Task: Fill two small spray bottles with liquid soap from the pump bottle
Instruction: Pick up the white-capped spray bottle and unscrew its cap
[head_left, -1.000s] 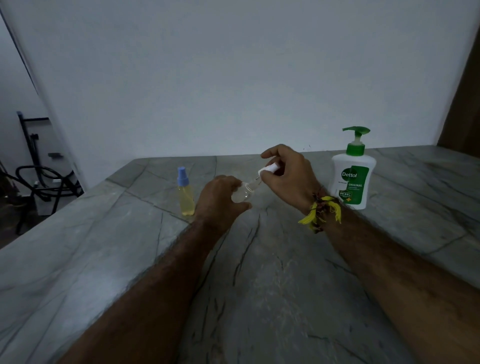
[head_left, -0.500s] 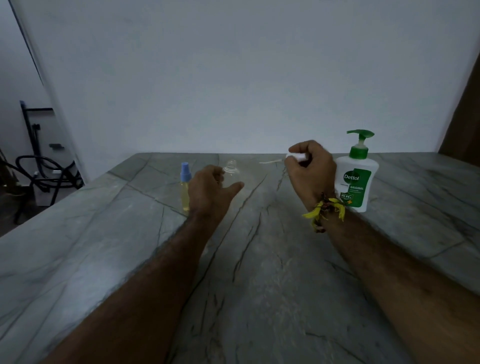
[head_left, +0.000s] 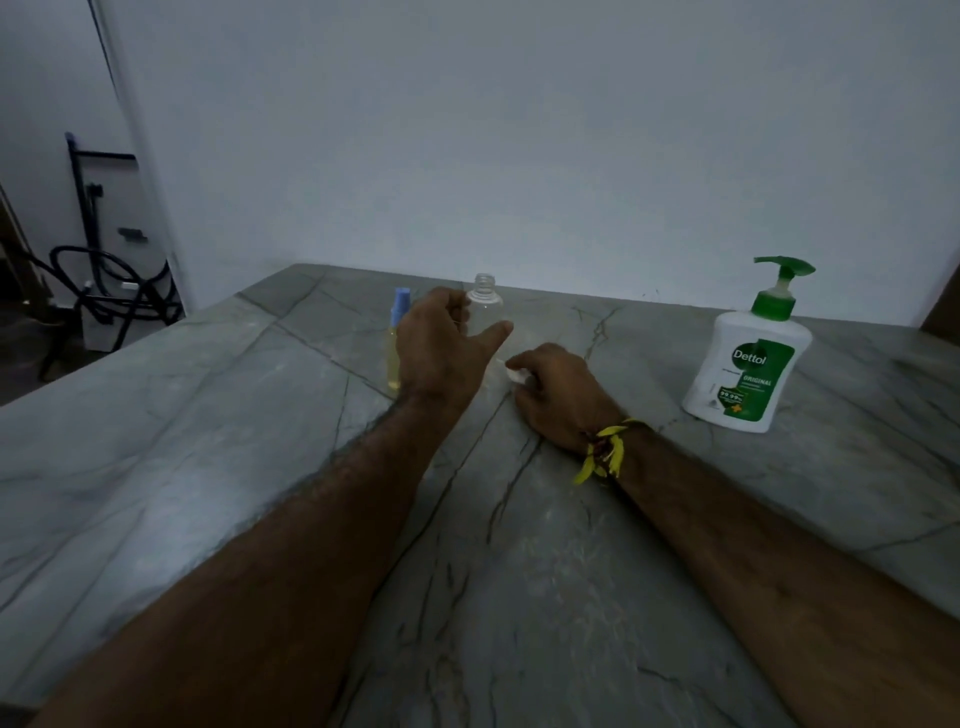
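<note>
The grey stone countertop (head_left: 218, 467) lies bare in front of both forearms, its left edge dropping off towards black hoses (head_left: 104, 291) on the floor. The left hand (head_left: 441, 353) grips the clear uncapped spray bottle (head_left: 485, 304) upright, hiding part of the blue-capped spray bottle (head_left: 397, 338) of yellow liquid behind it. The Dettol pump bottle (head_left: 748, 364) stands well apart, rightwards. Half a second ago raised, the right hand (head_left: 558, 395) now rests closed on the white spray cap (head_left: 516, 374) at the countertop

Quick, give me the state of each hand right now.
Left hand: closed around the clear bottle, uncapped, upright.
Right hand: closed on the white spray cap, low at the countertop.
</note>
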